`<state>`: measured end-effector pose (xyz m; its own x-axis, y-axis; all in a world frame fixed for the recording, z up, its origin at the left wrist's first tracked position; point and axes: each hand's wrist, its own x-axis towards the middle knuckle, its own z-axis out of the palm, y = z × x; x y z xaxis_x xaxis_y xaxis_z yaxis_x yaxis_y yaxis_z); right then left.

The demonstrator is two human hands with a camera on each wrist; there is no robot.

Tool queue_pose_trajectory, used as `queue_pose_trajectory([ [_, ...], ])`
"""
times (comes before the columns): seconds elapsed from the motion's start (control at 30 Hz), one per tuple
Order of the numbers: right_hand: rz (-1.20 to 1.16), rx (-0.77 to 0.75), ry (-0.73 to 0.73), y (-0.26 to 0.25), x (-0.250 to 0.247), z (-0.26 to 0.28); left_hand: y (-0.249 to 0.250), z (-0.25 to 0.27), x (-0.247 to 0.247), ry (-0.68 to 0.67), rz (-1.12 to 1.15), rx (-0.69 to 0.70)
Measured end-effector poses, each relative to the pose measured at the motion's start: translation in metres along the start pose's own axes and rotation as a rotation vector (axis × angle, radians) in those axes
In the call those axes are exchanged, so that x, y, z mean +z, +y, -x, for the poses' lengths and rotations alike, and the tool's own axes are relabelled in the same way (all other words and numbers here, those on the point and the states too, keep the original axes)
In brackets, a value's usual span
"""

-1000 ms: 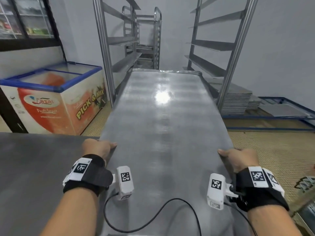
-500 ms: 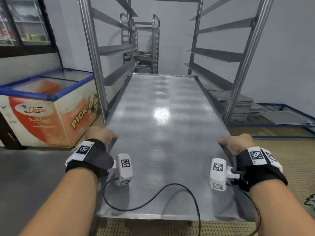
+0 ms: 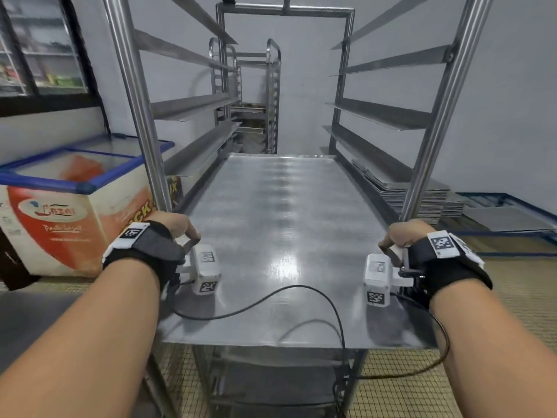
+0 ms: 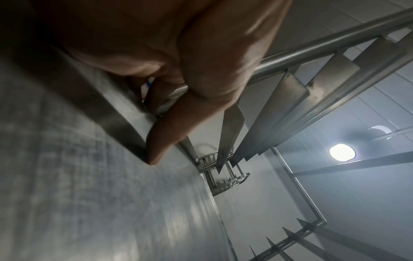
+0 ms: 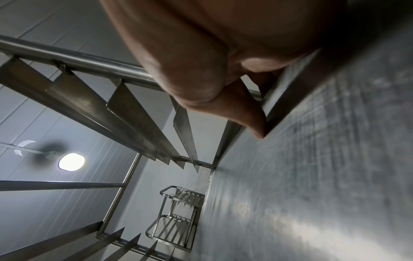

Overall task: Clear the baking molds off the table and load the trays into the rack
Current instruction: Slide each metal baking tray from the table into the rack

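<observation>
A large bare metal tray [image 3: 280, 236] lies flat between the uprights of the steel rack [image 3: 135, 95], most of its length inside on the side rails. My left hand [image 3: 177, 227] grips the tray's left rim, thumb on top, beside the left post. My right hand [image 3: 398, 233] grips the right rim by the right post. In the left wrist view the left hand [image 4: 170, 113] curls over the tray edge [image 4: 125, 114]. In the right wrist view the right hand [image 5: 245, 109] pinches the tray rim [image 5: 281, 98]. No baking molds are in view.
A chest freezer [image 3: 75, 203] stands left of the rack. A stack of flat trays [image 3: 422, 191] lies on the floor at the right. A second rack [image 3: 256, 101] stands behind, against the wall. Empty rails [image 3: 385, 116] run above the tray on both sides.
The tray has slid forward into the rack between the posts. Both hands kept their grip on its rims and now sit level with the front uprights.
</observation>
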<state>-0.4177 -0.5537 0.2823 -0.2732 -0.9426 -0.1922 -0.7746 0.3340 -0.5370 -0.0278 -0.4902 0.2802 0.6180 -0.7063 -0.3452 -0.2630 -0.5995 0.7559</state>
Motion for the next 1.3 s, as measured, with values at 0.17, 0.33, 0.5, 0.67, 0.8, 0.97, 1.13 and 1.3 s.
queue_pose_trajectory([
  [0.17, -0.042, 0.017, 0.016, -0.009, -0.003, -0.005, 0.009, -0.001, -0.003, -0.059, 0.038, -0.001],
  [0.33, -0.264, 0.018, -0.008, -0.012, -0.006, -0.001, 0.011, 0.020, -0.007, 0.039, 0.223, 0.085],
  [0.5, -0.392, -0.031, 0.028, -0.029, -0.019, 0.022, 0.021, 0.064, -0.016, -0.059, 0.313, 0.226],
  [0.67, -0.522, -0.218, -0.128, -0.035, -0.022, 0.085, 0.006, 0.139, -0.007, -0.222, 0.160, 0.407],
  [0.8, -0.406, -0.403, -0.173, -0.023, -0.008, 0.143, -0.030, 0.183, 0.013, -0.193, -0.173, 0.591],
  [0.97, 0.033, -0.695, -0.270, 0.018, 0.023, 0.185, -0.074, 0.190, 0.023, -0.278, -0.673, 0.788],
  [1.13, 0.397, -0.852, 0.233, 0.043, 0.069, 0.180, -0.096, 0.177, 0.043, 0.113, -0.759, 0.984],
  [1.3, 0.377, -0.904, 0.513, 0.050, 0.091, 0.167, -0.101, 0.173, 0.058, 0.310, -0.774, 1.065],
])
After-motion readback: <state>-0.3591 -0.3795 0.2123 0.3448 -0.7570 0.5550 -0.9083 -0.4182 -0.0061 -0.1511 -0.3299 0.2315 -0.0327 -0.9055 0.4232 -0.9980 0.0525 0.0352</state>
